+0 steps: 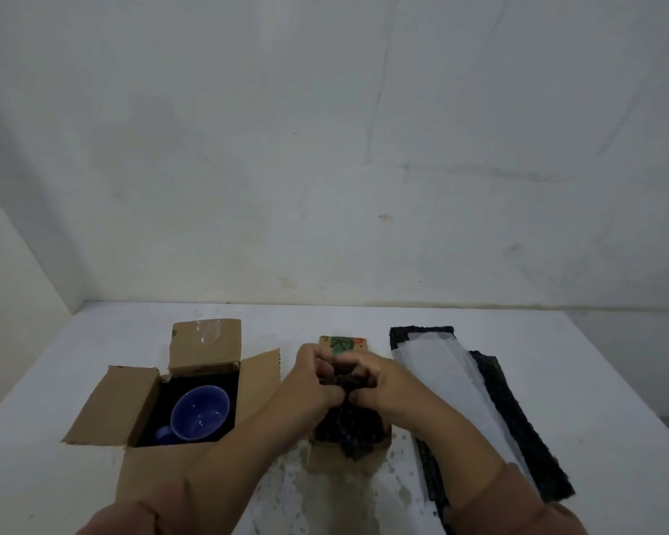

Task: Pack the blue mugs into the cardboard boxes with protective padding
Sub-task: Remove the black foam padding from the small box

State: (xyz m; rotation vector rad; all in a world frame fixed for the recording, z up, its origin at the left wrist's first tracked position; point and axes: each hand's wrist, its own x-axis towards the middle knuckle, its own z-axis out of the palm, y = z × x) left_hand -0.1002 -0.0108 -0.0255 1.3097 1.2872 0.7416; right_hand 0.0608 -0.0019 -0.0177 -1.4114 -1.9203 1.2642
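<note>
Setting: plain packing corner in a bare room, its kind otherwise uncertain. Evidence: stained, cracked white wall (325, 148); scuffed white bench (615, 380) set into the corner, carrying an open cardboard box (113, 403) and strips of black padding (510, 411).

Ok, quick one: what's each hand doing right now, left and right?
Left hand: fingers curled, gripping the dark padding.
Right hand: gripping the same dark padding.

Glossy blue mug (200, 418); matt cardboard box (111, 407); dark bubbled padding (348, 426).
</note>
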